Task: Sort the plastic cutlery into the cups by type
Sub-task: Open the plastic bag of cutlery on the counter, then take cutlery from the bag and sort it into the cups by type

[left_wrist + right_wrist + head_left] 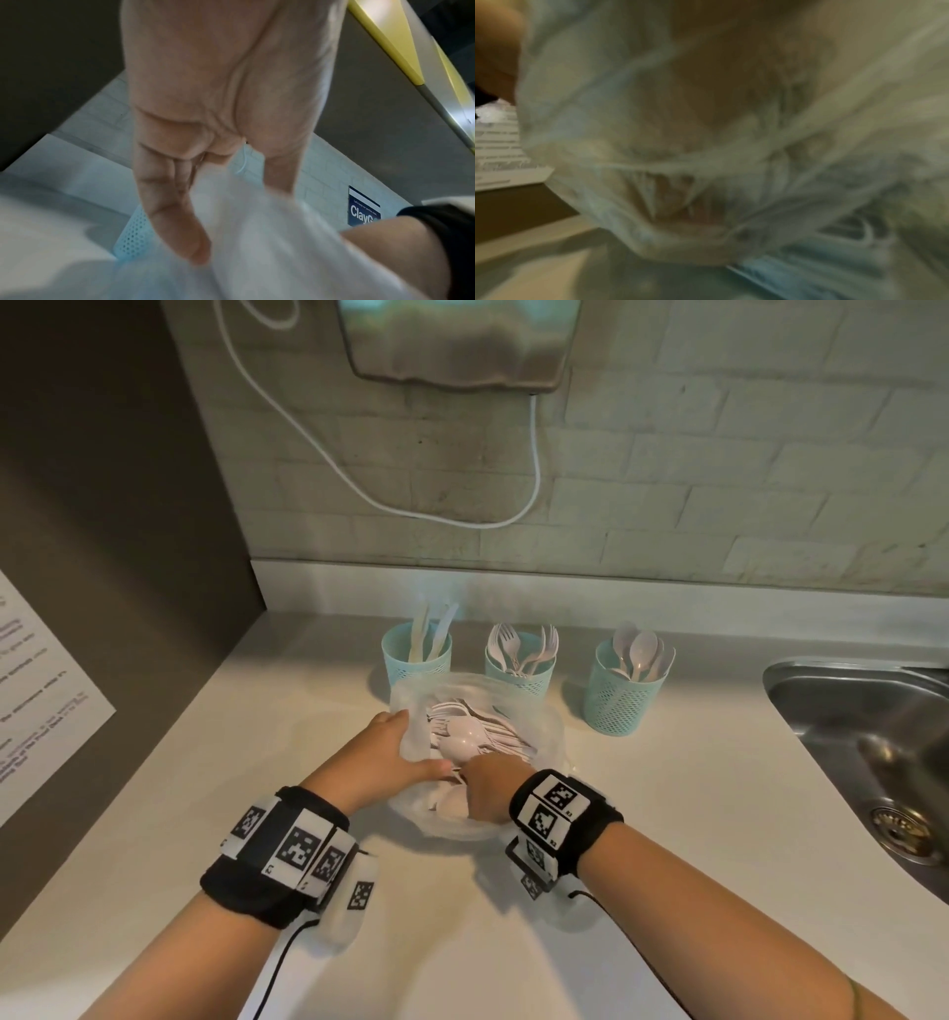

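Sorting partway: knife cup (417, 654), fork cup (521, 667), spoon cup (624, 695) at 12 o'clock part-filled; plastic bag (549, 742) holds more spoons (462, 742). Left hand (398, 747) fingers (169, 219) pinch bag edge; right hand (490, 788) fingers hidden, cannot tell.

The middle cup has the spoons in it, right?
No. The head view shows forks in the middle cup; the spoons stand in the right cup, the one nearest the sink.
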`<state>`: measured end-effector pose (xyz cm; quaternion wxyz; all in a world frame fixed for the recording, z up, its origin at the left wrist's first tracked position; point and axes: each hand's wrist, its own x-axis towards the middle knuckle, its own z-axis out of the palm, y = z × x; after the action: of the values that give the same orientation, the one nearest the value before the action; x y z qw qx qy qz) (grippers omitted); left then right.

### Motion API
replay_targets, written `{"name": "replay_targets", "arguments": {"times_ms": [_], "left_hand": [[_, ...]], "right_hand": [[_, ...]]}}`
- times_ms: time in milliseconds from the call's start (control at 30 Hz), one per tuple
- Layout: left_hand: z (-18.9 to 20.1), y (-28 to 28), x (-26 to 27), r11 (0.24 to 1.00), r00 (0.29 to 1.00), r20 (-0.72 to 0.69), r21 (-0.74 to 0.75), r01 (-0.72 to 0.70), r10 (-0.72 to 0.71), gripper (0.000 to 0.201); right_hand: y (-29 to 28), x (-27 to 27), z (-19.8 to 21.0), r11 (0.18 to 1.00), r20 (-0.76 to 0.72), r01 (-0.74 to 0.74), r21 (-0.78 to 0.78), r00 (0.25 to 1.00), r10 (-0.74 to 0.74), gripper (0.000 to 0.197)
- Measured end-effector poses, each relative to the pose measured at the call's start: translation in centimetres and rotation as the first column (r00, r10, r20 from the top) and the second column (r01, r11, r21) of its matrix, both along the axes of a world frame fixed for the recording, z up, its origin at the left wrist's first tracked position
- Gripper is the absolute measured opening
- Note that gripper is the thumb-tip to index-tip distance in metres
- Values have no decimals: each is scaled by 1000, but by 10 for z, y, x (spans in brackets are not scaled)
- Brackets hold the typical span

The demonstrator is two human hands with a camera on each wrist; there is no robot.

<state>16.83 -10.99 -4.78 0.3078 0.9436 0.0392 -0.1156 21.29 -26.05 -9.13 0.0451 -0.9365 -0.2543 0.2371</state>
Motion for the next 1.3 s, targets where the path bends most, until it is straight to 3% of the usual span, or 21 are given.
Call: {"name": "replay_targets", "arguments": {"times_ms": [100,233,433,567,700,867,967,1033,1167,1300], "left_hand": [[-3,2,3,999,999,23,-24,-41,41,63],[-3,9,3,997,1000,-12,81,-8,9,64],[-4,15,-3,965,997,-70,254,60,-44,65],[-3,14,-4,972,996,-30,218,89,-84,77],[2,13,-2,987,999,17,154,45,-48,68],[2,14,3,990,999,49,136,-21,15,68],[7,13,8,989,969,230,93,-114,91,61],[13,10,14,992,909,400,1,-130,118,49],[28,-8,27,945,808,568,-324,43,158,17],[47,-39,34,824,861,486,-543,163,150,6]], "right_hand": [[-5,11,-4,996,-21,35,82,999,-33,51],[-11,16,-8,989,-41,33,147,999,-27,72],[-24,20,7,946,-112,127,298,989,-98,46],[-31,25,15,894,-122,183,409,982,-145,40],[-39,26,18,806,-126,211,553,977,-170,23],[-45,18,36,571,-223,289,769,957,-183,30],[-48,20,48,456,-246,312,833,948,-201,31],[-50,22,55,366,-284,341,866,937,-203,26],[-53,27,67,113,-365,382,917,920,-144,32],[-54,30,68,-5,-416,416,910,909,-30,36]]}}
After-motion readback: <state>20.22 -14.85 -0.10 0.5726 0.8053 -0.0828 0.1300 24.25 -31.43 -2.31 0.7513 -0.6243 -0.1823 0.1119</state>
